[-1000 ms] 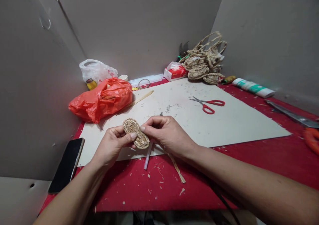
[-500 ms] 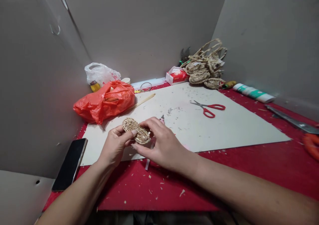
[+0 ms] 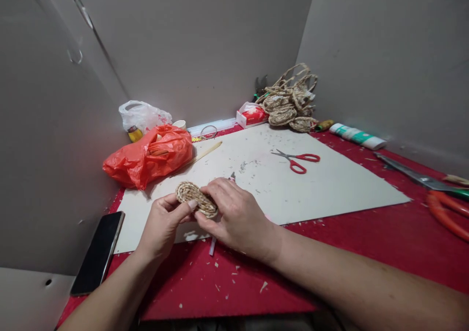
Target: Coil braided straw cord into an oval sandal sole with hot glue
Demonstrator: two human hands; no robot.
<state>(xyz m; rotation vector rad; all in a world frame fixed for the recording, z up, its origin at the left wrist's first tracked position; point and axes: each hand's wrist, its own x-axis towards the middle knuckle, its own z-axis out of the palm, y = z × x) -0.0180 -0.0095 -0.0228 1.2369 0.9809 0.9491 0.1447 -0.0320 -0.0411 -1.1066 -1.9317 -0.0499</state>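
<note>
A small oval sole-shaped piece of coiled, braided straw (image 3: 188,192) is held up between both hands, above the near edge of a white board (image 3: 315,194). My left hand (image 3: 161,223) grips its left side, thumb pressed on the face. Around its right end close the fingers of my right hand (image 3: 234,213), which hide that end. Under the right hand a clear stick (image 3: 212,246) pokes out, and the dark tip of a tool (image 3: 232,176) shows just beyond the knuckles; the rest of both is covered.
Red-handled scissors (image 3: 298,160) lie on the board. Behind are a red plastic bag (image 3: 150,155), a tissue pack (image 3: 252,115) and a heap of braided straw cord (image 3: 286,103). A phone (image 3: 98,253) lies left; large shears (image 3: 425,179) lie right. Grey walls enclose the red table (image 3: 227,292).
The camera view has shifted slightly, so the table things sit a little further left. My right hand's fingers have closed in further over the straw piece's right end.
</note>
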